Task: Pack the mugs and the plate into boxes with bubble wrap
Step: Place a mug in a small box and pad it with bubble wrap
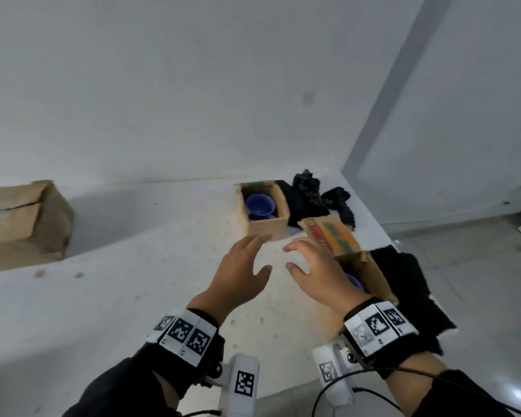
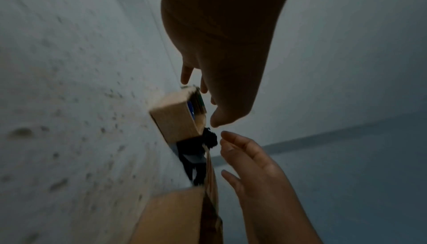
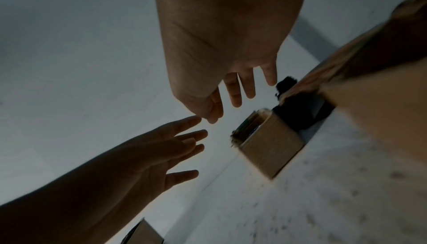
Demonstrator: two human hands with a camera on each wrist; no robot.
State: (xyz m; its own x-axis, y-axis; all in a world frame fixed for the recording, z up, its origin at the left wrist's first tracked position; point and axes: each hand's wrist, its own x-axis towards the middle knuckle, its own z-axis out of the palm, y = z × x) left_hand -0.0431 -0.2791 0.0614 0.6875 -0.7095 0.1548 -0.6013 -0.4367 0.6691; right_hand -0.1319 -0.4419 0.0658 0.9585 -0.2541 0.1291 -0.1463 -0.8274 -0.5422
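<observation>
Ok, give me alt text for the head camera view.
Two empty hands, left hand and right hand, reach with spread fingers toward a small open cardboard box holding blue mugs on a white table. Black wrapping lies behind it.

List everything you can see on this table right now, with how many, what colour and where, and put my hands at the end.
small box: one, tan cardboard, open-topped, far middle of the table.
blue mugs: at least one, blue, inside the small box; exact count unclear.
near box: one, tan with a red and green printed flap, right of the right hand; something blue shows inside.
black wrap: crumpled black pieces behind and right of the small box.
black sheet: one, under the near box at the table's right edge.
large box: one, tan, far left.
left hand: fingers straight, empty, reaching toward the small box.
right hand: fingers spread, empty.
</observation>
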